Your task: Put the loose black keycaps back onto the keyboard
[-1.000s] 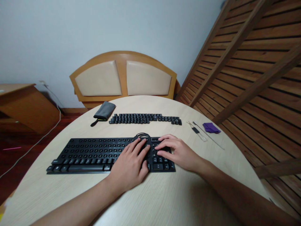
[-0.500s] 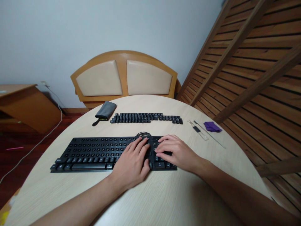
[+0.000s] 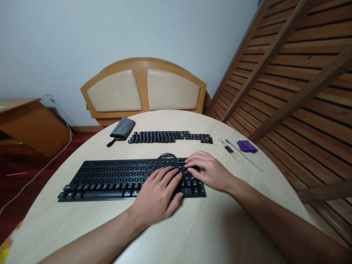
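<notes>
A black keyboard (image 3: 107,179) lies on the table, with its keycaps off in the upper rows and bare switches showing there. Keycaps sit on its lower rows and on part of the number pad (image 3: 188,183). My left hand (image 3: 159,192) rests on the right part of the keyboard, fingers stretched toward the number pad, holding nothing. Over the upper number pad is my right hand (image 3: 210,169), its fingers extended and the thumb apart, with nothing seen in it. The fingers hide some of the keys beneath.
Loose black keycaps (image 3: 154,137) stand in rows behind the keyboard. A grey pouch (image 3: 123,128) lies at the back left. On the right are a wire keycap puller (image 3: 228,149), a thin metal rod (image 3: 244,155) and a folded purple cloth (image 3: 247,146). A wooden slatted panel (image 3: 297,95) leans alongside.
My left hand has slid right and a little toward me, uncovering switches. My right hand has moved slightly up and right, its fingers lifting off the middle of the number pad.
</notes>
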Demonstrator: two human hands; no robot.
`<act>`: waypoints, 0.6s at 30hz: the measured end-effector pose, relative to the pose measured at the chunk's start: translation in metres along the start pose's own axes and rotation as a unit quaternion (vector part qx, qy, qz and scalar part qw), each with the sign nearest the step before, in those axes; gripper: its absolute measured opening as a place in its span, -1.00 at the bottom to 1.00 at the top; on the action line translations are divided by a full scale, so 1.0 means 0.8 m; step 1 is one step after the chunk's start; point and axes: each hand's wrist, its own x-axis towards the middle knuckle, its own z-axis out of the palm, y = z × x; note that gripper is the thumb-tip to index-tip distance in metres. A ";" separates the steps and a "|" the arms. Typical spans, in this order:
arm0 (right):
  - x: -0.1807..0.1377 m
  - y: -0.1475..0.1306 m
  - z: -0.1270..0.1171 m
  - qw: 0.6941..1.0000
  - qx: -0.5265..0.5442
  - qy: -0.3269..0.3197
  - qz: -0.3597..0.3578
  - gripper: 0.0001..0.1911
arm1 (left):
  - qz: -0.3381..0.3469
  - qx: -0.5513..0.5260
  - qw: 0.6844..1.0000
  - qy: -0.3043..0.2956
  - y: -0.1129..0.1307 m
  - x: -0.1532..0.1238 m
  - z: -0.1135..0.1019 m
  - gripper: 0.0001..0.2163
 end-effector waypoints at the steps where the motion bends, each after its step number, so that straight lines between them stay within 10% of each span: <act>1: 0.000 0.000 0.000 1.000 0.005 -0.001 -0.002 -0.87 | 0.002 -0.007 1.000 0.004 0.000 0.000 0.000 -0.62; 18: 0.001 -0.005 0.009 0.999 0.030 -0.030 -0.024 -0.88 | 0.027 -0.066 0.997 0.005 -0.010 0.004 -0.001 -0.74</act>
